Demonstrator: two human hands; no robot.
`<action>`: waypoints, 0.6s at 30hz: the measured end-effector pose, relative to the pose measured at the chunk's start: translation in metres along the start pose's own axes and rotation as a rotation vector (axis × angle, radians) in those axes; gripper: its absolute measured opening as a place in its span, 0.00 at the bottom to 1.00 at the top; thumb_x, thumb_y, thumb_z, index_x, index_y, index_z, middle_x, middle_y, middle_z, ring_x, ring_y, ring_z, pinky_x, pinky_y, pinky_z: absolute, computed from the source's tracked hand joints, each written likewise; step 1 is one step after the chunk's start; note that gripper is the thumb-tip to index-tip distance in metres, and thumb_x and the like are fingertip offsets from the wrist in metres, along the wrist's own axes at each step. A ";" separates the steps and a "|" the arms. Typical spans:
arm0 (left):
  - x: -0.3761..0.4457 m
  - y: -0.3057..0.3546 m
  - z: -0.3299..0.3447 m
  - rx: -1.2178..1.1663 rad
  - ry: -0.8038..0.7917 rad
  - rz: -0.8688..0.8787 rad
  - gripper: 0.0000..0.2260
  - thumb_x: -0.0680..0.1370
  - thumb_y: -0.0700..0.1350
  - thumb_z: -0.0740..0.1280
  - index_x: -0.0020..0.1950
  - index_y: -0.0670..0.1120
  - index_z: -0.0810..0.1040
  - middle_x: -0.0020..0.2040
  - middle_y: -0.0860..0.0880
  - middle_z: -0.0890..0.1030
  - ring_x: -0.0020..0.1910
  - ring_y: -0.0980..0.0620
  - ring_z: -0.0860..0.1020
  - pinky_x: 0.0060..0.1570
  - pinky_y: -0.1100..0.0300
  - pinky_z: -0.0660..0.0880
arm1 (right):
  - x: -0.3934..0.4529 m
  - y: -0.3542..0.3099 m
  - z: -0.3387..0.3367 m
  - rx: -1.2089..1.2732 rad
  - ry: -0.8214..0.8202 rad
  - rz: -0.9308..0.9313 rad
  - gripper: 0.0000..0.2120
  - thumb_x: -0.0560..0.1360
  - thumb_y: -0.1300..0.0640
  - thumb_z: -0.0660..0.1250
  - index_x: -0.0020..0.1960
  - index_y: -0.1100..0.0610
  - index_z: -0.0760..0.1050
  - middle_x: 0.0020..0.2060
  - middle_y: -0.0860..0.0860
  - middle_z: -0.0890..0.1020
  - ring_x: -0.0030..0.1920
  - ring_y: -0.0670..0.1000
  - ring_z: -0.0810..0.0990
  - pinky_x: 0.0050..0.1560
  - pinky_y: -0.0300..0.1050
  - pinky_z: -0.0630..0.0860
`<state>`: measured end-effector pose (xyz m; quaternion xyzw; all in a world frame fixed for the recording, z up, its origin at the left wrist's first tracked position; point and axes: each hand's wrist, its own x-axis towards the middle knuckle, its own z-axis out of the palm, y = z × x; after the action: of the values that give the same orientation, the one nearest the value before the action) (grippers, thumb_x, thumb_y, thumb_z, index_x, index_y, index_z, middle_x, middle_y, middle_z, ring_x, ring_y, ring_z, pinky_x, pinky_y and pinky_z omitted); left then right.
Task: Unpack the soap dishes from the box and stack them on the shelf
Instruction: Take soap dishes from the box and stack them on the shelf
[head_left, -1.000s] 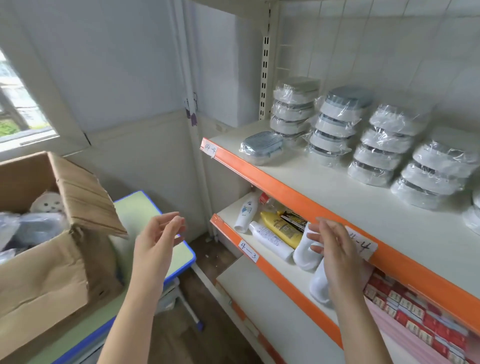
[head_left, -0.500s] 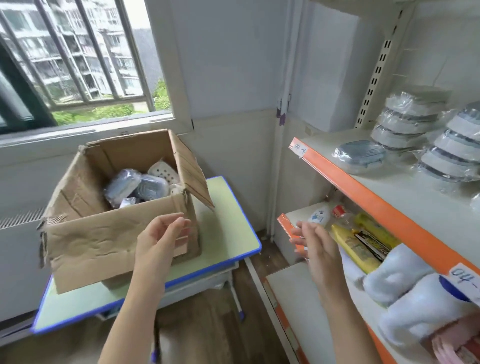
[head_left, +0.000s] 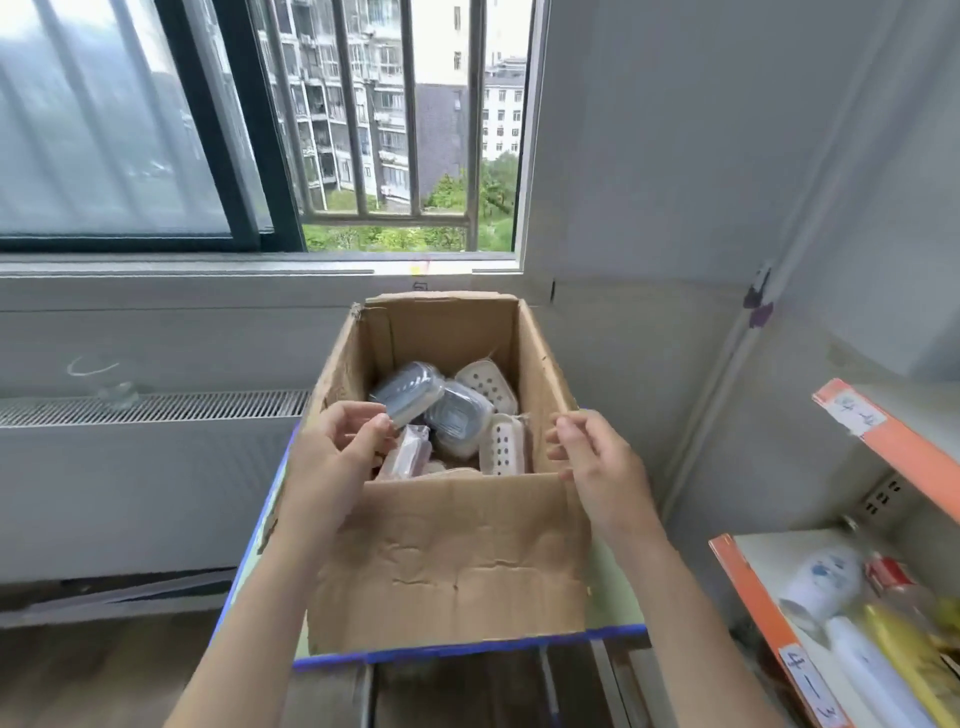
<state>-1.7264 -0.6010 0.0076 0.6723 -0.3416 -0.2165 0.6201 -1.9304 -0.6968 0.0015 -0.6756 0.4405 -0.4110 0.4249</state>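
Soap dishes lie wrapped inside the box. My left hand reaches in at their 9 o'clock, fingers loosely curled, empty; my right hand, relaxed, sits at 3 o'clock.

The brown cardboard box looks matt and creased. The plastic soap dishes in glossy clear wrap shine. The orange-edged shelf appears smooth.

The box is open-topped, its upright walls fencing in the wrapped soap dishes crowding the bottom.
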 end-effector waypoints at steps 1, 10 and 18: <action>0.018 -0.006 -0.003 0.057 -0.021 0.011 0.03 0.76 0.42 0.67 0.45 0.49 0.79 0.41 0.47 0.83 0.41 0.51 0.81 0.49 0.51 0.78 | 0.013 -0.001 0.010 -0.046 -0.017 -0.015 0.07 0.78 0.48 0.59 0.44 0.44 0.75 0.40 0.45 0.82 0.46 0.47 0.80 0.51 0.50 0.77; 0.151 -0.050 0.041 0.838 -0.439 0.072 0.11 0.75 0.48 0.64 0.54 0.44 0.75 0.52 0.47 0.80 0.52 0.48 0.77 0.51 0.56 0.73 | 0.129 0.009 0.082 -0.518 -0.300 0.064 0.13 0.79 0.50 0.57 0.58 0.55 0.74 0.52 0.49 0.79 0.52 0.48 0.75 0.45 0.40 0.64; 0.200 -0.100 0.083 1.149 -0.645 -0.148 0.20 0.72 0.45 0.63 0.63 0.40 0.72 0.60 0.41 0.76 0.58 0.43 0.76 0.50 0.56 0.73 | 0.189 0.062 0.103 -0.830 -0.461 0.276 0.17 0.79 0.50 0.57 0.60 0.60 0.73 0.60 0.57 0.77 0.61 0.57 0.74 0.56 0.46 0.70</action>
<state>-1.6322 -0.8037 -0.0752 0.8192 -0.5241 -0.2324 0.0133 -1.7979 -0.8685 -0.0534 -0.7966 0.5469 0.0191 0.2568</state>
